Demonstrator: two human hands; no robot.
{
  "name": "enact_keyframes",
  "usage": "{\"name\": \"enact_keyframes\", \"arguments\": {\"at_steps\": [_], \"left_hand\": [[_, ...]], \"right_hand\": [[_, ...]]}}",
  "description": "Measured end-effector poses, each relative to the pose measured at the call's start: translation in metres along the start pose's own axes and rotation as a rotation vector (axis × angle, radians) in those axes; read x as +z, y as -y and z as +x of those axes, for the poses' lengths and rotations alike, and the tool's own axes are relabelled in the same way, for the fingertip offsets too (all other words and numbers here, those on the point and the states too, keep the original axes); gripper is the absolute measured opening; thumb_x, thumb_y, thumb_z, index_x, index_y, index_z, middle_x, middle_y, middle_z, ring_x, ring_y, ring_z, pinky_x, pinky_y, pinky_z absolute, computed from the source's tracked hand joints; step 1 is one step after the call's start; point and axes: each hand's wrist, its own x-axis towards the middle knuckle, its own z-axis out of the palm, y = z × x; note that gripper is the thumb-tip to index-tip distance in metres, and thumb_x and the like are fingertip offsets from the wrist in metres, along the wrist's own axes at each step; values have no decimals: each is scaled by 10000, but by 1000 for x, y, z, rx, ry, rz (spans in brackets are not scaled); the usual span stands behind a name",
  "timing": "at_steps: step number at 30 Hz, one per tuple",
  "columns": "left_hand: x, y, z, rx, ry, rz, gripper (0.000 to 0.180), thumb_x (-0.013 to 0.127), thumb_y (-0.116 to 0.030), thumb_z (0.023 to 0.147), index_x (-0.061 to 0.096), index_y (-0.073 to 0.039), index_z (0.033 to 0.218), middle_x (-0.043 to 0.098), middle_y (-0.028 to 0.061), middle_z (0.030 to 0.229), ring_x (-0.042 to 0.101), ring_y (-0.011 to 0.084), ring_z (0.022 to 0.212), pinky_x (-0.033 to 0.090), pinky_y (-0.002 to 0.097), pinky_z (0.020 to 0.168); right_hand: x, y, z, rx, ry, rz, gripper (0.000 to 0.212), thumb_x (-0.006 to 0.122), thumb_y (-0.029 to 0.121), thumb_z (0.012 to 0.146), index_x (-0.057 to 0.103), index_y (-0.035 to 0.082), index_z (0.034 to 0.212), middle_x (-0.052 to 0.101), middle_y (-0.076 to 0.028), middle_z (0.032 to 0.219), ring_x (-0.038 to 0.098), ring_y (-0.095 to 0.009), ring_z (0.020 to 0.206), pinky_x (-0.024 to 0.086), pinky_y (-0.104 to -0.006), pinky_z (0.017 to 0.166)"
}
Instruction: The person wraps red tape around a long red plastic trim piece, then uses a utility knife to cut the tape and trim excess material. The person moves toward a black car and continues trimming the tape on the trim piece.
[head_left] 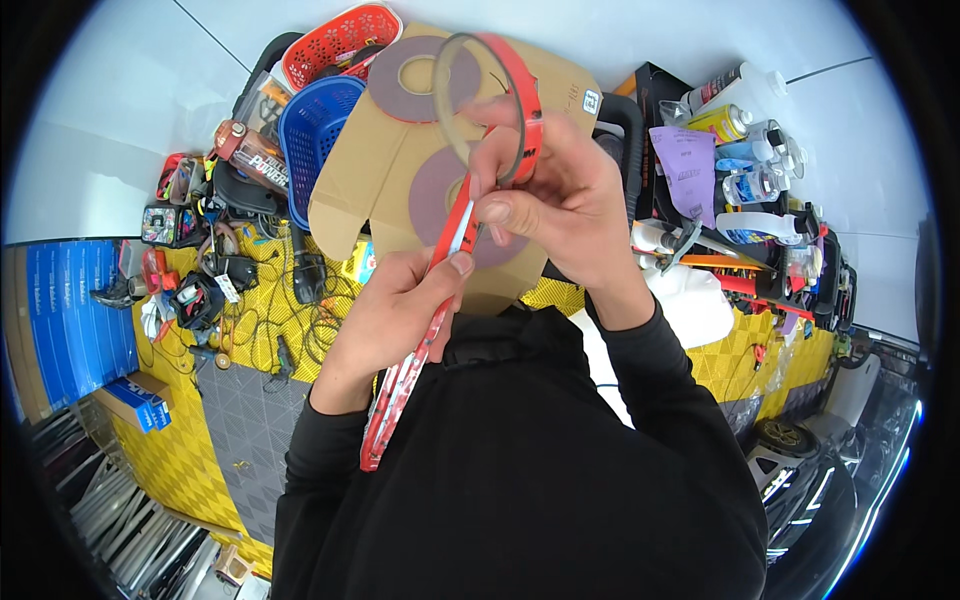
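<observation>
My left hand (395, 315) is closed around a long strip with red adhesive backing (408, 385), just above my lap. The strip's lower part hangs down over my left sleeve, looking folded or doubled. Higher up, my right hand (560, 195) pinches the same strip between thumb and fingers. From there a loop of it, red outside and greyish inside, curls up above the right fingers. A pale bluish sliver shows along the strip between the two hands. Behind them lies brown cardboard (360, 185) with purplish round discs (405, 95) on it.
A blue basket (312, 125) and a red basket (335, 45) stand left of the cardboard. Several bottles (755, 187) and a purple sheet (685, 170) are at right. Cables (315, 325) and tools lie on the yellow and grey floor (245, 420). Blue boxes (80, 310) stand far left.
</observation>
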Motion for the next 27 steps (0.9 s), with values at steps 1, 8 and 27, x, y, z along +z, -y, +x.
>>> {"name": "enact_keyframes", "arguments": {"at_steps": [1,8,27], "left_hand": [[0,0,0,4,-2,-4,429,571,-325,1082,533,-41,762,534,15,540,548,119,406,389,267,421],[6,5,-6,8,-13,-18,426,585,-321,1078,544,-39,761,536,10,543,550,114,408,392,256,423],[11,3,-18,48,-74,39,414,526,-271,1100,535,-50,751,540,30,505,505,101,378,359,238,410]], "right_hand": [[-2,-5,-1,-114,-21,-116,581,772,4,908,551,8,1446,660,-91,968,616,-126,808,522,-250,690],[-8,-4,0,-510,-198,-889,363,794,26,829,779,101,1183,667,-72,975,656,-192,832,531,-308,710],[-6,-7,5,-269,-110,-1062,387,638,-43,917,742,118,1253,757,-80,1239,770,-259,969,648,-317,812]]}}
